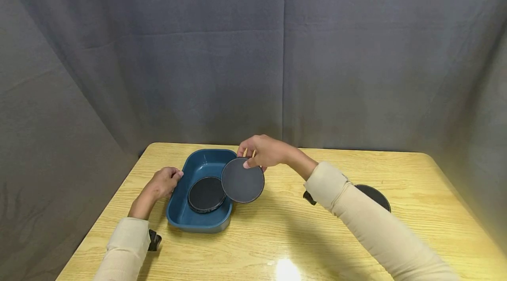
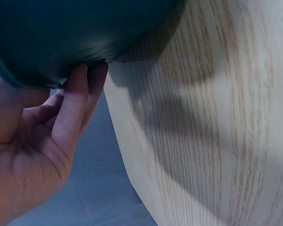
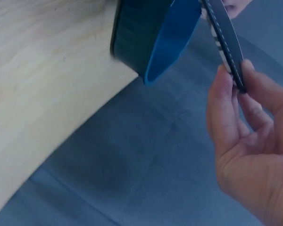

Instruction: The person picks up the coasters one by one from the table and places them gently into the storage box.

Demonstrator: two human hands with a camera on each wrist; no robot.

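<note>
Head view: right hand (image 1: pixel 264 152) pinches coaster (image 1: pixel 242 180) above tray (image 1: pixel 198 224).

Left hand (image 2: pixel 23 155): lower left, fingers (image 2: pixel 73 108) extended, tips touching the tray's underside.
Blue tray (image 2: pixel 75 33): upper left, outer wall shown.
Wooden table (image 2: pixel 217 141): right side, carries the tray's shadow.

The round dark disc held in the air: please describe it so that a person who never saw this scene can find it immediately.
On the wooden table a blue tray stands at the left. At its right rim the right hand pinches a round dark disc by its top edge. Unlike the disc in the tray and the disc by the right sleeve, which lie flat, it is lifted and tilted.
</note>
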